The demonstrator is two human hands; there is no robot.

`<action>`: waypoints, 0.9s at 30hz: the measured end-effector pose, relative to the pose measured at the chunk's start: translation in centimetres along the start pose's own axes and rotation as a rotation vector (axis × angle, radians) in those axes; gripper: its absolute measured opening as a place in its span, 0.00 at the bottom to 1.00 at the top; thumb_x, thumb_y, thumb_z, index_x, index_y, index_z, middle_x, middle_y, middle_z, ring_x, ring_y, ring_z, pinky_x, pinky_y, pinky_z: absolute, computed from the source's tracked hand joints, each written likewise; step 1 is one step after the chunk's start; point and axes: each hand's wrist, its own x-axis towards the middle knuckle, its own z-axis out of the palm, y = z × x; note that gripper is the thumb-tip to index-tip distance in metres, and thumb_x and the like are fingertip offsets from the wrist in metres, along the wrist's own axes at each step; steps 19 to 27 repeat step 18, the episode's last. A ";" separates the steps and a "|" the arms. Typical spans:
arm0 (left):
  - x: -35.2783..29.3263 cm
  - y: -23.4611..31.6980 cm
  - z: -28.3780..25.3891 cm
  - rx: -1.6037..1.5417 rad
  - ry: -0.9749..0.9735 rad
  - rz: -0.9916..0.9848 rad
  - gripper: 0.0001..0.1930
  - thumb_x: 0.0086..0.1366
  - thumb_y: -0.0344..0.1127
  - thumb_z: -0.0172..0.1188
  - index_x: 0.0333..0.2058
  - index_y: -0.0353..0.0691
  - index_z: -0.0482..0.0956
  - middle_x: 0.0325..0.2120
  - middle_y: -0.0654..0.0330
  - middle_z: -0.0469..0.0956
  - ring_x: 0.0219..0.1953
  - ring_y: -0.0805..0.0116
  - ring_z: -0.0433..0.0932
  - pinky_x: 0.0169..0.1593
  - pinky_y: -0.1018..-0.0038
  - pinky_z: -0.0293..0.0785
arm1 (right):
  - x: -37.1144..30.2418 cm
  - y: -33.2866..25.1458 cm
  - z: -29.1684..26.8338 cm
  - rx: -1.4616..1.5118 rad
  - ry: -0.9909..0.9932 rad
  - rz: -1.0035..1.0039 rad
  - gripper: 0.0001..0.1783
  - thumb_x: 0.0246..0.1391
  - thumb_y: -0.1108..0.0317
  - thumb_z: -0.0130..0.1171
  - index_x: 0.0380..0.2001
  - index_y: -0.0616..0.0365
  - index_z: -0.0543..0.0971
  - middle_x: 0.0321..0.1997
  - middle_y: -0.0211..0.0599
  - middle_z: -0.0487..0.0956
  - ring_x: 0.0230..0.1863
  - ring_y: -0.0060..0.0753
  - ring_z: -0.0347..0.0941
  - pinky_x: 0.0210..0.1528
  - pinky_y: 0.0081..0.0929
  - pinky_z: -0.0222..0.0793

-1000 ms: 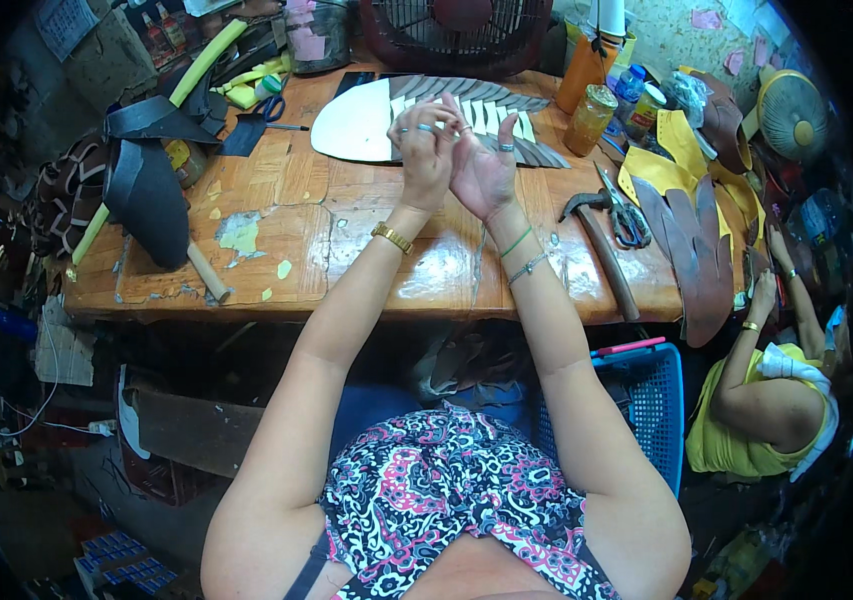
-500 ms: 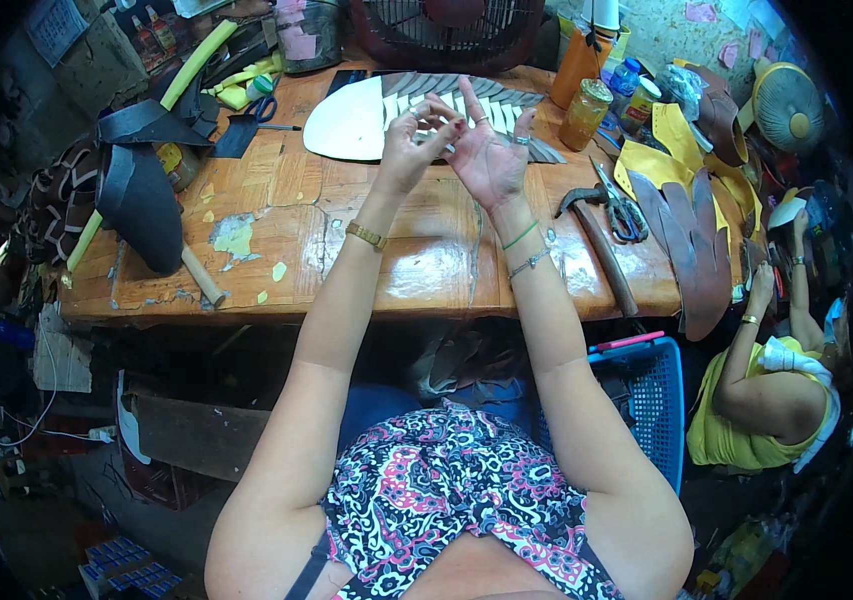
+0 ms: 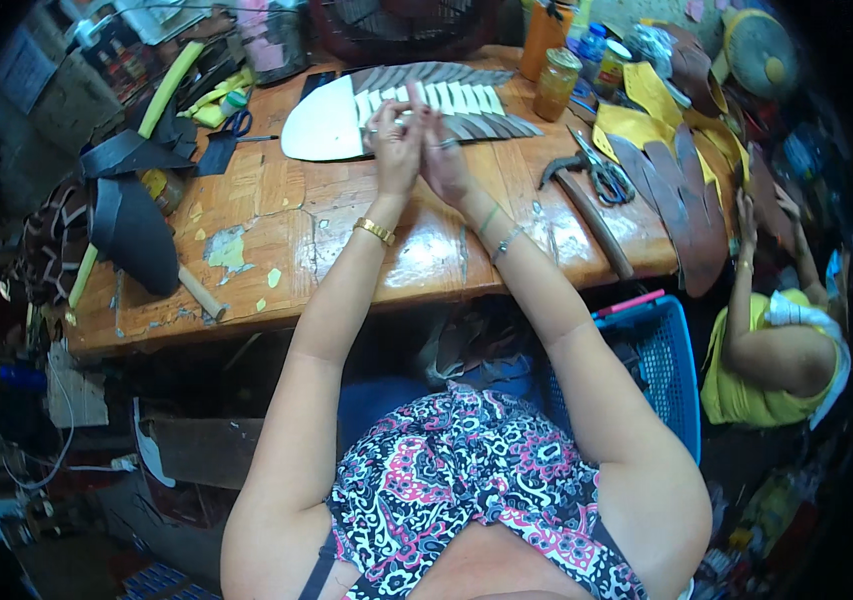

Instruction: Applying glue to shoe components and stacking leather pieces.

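My left hand (image 3: 397,157) and my right hand (image 3: 446,172) are brought together palm to palm above the table, their fingers overlapping and a little smeared. The right hand's fingers are stretched out against the left; how far the left fingers bend is partly hidden. No object shows between the hands. Just behind and below them lies a flat piece with a rounded white end (image 3: 320,122) and overlapping grey and white strips (image 3: 461,98) fanned along it, partly covered by my fingers.
A hammer (image 3: 594,222) and scissors (image 3: 608,180) lie to the right, beside brown leather pieces (image 3: 698,230) and a jar (image 3: 555,85). Black sheet material (image 3: 136,225) rests at left. A blue basket (image 3: 681,375) stands below; another person (image 3: 776,350) sits at right.
My hands were slightly apart, the left fingers pinched near the open right palm; now they press together. The view has shifted slightly. The person at right has moved their hands.
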 end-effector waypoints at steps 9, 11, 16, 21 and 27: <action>0.2 -3.8 -1.3 -0.115 0.026 0.047 0.20 0.78 0.47 0.53 0.42 0.33 0.82 0.41 0.55 0.85 0.52 0.68 0.77 0.57 0.67 0.73 | -0.9 -2.6 1.1 -0.285 -0.063 0.295 0.34 0.70 0.40 0.50 0.65 0.56 0.69 0.54 0.36 0.76 0.58 0.33 0.71 0.63 0.34 0.67; 0.4 -4.5 -0.9 -0.430 -0.248 0.103 0.28 0.80 0.54 0.46 0.41 0.30 0.82 0.41 0.50 0.85 0.56 0.63 0.77 0.60 0.62 0.72 | -1.5 -3.4 -0.4 -0.624 -0.181 0.004 0.36 0.66 0.43 0.59 0.64 0.60 0.71 0.57 0.40 0.77 0.59 0.33 0.73 0.61 0.33 0.70; -0.2 1.1 0.5 -0.158 -0.101 -0.060 0.39 0.79 0.62 0.38 0.23 0.34 0.82 0.35 0.49 0.87 0.45 0.58 0.82 0.59 0.59 0.70 | -10.9 -11.7 -2.5 -0.659 -0.196 0.065 0.34 0.67 0.64 0.62 0.70 0.67 0.65 0.61 0.50 0.79 0.58 0.38 0.79 0.64 0.35 0.73; 0.1 0.5 -0.5 -0.070 -0.085 -0.116 0.33 0.79 0.56 0.45 0.25 0.37 0.84 0.34 0.51 0.88 0.43 0.63 0.82 0.56 0.63 0.70 | -14.0 -14.0 -3.3 -0.667 -0.175 0.101 0.30 0.68 0.66 0.60 0.69 0.68 0.67 0.56 0.50 0.82 0.52 0.38 0.83 0.60 0.33 0.77; 0.1 0.5 -0.5 -0.070 -0.085 -0.116 0.33 0.79 0.56 0.45 0.25 0.37 0.84 0.34 0.51 0.88 0.43 0.63 0.82 0.56 0.63 0.70 | -14.0 -14.0 -3.3 -0.667 -0.175 0.101 0.30 0.68 0.66 0.60 0.69 0.68 0.67 0.56 0.50 0.82 0.52 0.38 0.83 0.60 0.33 0.77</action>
